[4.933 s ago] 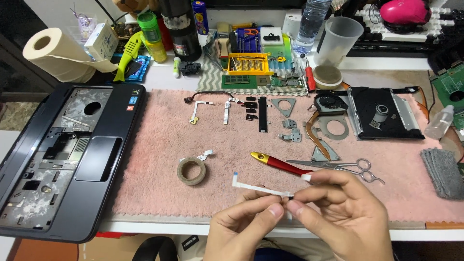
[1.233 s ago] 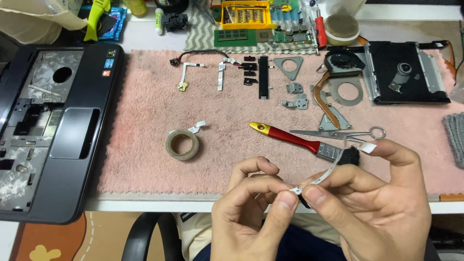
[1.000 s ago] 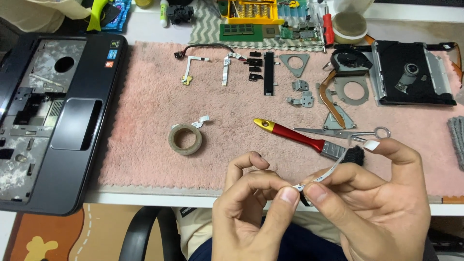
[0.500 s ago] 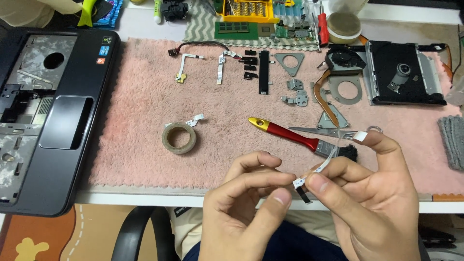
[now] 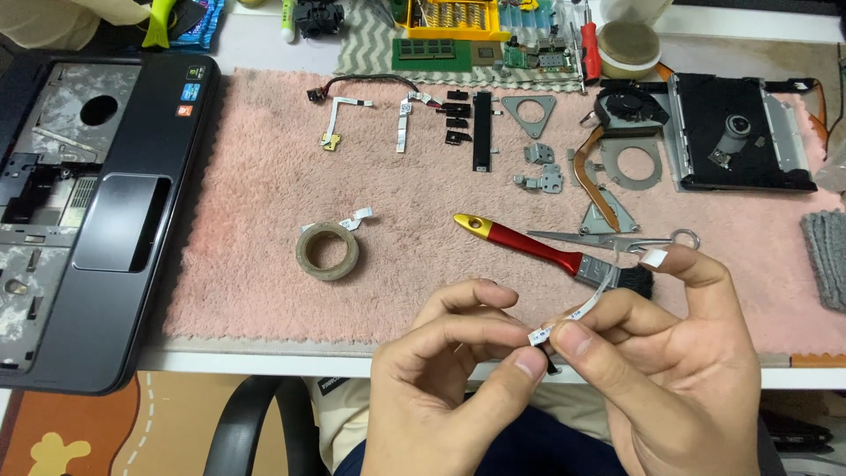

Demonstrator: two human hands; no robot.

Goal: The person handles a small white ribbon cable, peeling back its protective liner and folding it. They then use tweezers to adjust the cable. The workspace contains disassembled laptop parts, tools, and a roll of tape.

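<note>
Near the front table edge, my left hand (image 5: pixel 449 388) and my right hand (image 5: pixel 670 370) together pinch a thin white ribbon cable (image 5: pixel 592 301). Its lower end sits between my left thumb and my right thumb. The strip curves up to my right index fingertip, where its white tab shows. Just behind my right hand lie a red-handled brush (image 5: pixel 529 247) and a pair of scissors (image 5: pixel 617 240) on the pink fluffy mat (image 5: pixel 264 176). A roll of clear tape (image 5: pixel 328 251) rests to the left of my hands.
An opened laptop base (image 5: pixel 88 203) lies at the left. On the mat's far side are ribbon cables (image 5: pixel 402 123), metal brackets (image 5: pixel 533 115), a fan with heat pipe (image 5: pixel 621 115) and an optical drive (image 5: pixel 736 132). A yellow parts box (image 5: pixel 449 13) stands behind.
The view shifted slightly. My hands kept working the ribbon cable near the table edge, with my right index finger now holding its far tab higher.
</note>
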